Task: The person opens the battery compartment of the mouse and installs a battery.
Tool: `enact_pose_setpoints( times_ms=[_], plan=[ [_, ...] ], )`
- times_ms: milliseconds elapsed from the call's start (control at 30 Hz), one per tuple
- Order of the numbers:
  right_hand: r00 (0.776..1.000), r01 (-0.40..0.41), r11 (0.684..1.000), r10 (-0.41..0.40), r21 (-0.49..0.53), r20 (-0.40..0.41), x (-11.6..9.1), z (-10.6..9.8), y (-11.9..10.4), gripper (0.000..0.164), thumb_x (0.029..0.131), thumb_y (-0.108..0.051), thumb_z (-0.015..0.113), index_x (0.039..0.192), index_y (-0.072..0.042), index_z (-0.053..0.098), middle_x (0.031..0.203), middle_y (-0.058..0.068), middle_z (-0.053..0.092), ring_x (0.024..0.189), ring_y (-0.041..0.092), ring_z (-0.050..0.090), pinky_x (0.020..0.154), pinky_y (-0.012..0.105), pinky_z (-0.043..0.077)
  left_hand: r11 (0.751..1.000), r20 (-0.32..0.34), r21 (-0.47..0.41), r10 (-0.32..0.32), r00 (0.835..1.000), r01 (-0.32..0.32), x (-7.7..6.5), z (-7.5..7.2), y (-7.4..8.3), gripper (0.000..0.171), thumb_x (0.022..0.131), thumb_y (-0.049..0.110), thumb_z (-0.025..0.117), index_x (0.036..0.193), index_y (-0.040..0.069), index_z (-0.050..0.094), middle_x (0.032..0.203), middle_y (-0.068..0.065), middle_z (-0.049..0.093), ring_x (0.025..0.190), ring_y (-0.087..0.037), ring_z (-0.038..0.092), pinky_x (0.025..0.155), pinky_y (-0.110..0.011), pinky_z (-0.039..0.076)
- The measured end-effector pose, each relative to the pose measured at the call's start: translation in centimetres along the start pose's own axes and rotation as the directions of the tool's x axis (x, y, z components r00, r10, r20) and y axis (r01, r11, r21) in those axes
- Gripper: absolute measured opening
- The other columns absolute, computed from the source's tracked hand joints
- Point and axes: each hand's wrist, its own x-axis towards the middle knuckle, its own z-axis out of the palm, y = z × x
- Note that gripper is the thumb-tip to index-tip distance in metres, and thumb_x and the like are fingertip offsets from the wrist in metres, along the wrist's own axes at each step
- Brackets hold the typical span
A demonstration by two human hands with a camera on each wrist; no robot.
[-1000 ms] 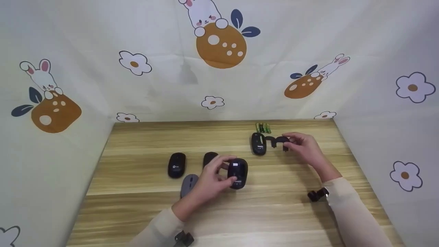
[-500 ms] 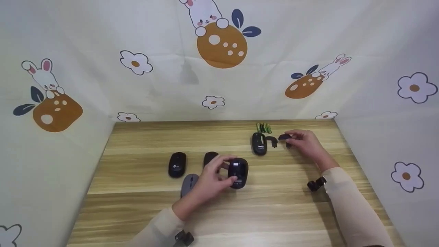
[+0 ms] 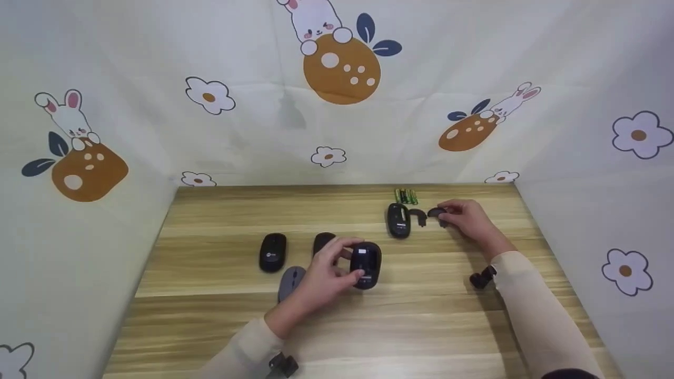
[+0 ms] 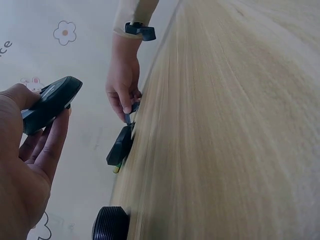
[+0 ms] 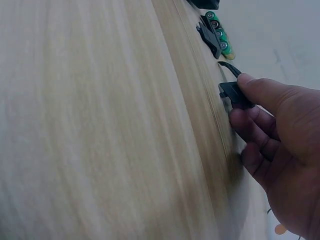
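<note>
My left hand (image 3: pixel 326 273) grips a black computer mouse (image 3: pixel 365 266) by its edges, underside facing up, raised above the table. Thumb and fingers of my right hand (image 3: pixel 468 221) pinch a black battery cover (image 3: pixel 436 212) low at the tabletop, and the right wrist view shows its curved shape (image 5: pixel 234 91). Left of it lies a second dark battery cover (image 3: pixel 419 216). Beside that rests another black mouse (image 3: pixel 398 221), underside up, with a battery showing in its slot. Several green batteries (image 3: pixel 406 197) stand in a row just behind this mouse.
On the left of the wooden table (image 3: pixel 210 326) lie a black mouse (image 3: pixel 273 253) and a grey mouse (image 3: pixel 291 283), the grey one partly covered by my left arm. A further black mouse (image 3: pixel 322 243) sits behind my left hand. Patterned cloth walls (image 3: pixel 253 147) enclose the table.
My right hand has lowered the battery cover to the tabletop beside the other cover, shifting slightly as it did. My left hand keeps holding its mouse in place.
</note>
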Motion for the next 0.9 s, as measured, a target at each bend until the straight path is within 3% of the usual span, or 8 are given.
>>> enact_pose_setpoints(
  times_ms=[200,500,700,900],
  plan=[
    [1.000,-0.007,0.998,0.007,-0.058,0.006,0.02,0.08,-0.11,0.032,0.104,-0.008,0.079,0.130,0.008,0.075,0.122,0.025,0.078,0.105,0.021,0.073,0.084,0.012,0.055,1.000,-0.006,-0.006,0.002,1.000,-0.002,-0.01,0.02,-0.05,0.063,0.090,0.001,0.088,0.147,0.018,0.067,0.135,-0.009,0.063,0.114,-0.031,0.068,0.076,-0.035,0.069],
    [1.000,-0.022,0.997,0.023,-0.072,0.011,0.10,0.17,-0.18,0.029,0.104,-0.006,0.077,0.129,0.010,0.074,0.118,0.025,0.078,0.099,0.017,0.073,0.081,0.014,0.056,1.000,-0.009,0.017,-0.007,1.000,0.007,-0.01,-0.08,-0.14,0.065,0.089,0.001,0.088,0.148,0.021,0.067,0.135,-0.004,0.063,0.114,-0.026,0.068,0.077,-0.035,0.070],
    [0.999,-0.028,0.997,0.030,-0.074,0.025,0.07,0.27,-0.25,0.029,0.105,-0.005,0.075,0.130,0.009,0.074,0.119,0.024,0.078,0.098,0.020,0.073,0.080,0.015,0.055,1.000,-0.004,0.008,0.000,1.000,0.000,-0.04,-0.10,-0.11,0.064,0.090,0.003,0.087,0.148,0.021,0.066,0.136,-0.005,0.063,0.115,-0.029,0.067,0.078,-0.036,0.070],
    [1.000,-0.005,0.990,0.005,-0.142,0.003,0.07,0.41,-0.05,0.028,0.104,-0.006,0.078,0.129,0.006,0.076,0.118,0.023,0.077,0.098,0.018,0.070,0.082,0.016,0.053,1.000,-0.009,0.017,0.001,1.000,-0.001,-0.06,-0.15,-0.36,0.062,0.092,0.004,0.088,0.147,0.021,0.067,0.133,-0.004,0.064,0.113,-0.027,0.068,0.077,-0.035,0.069]
  ],
)
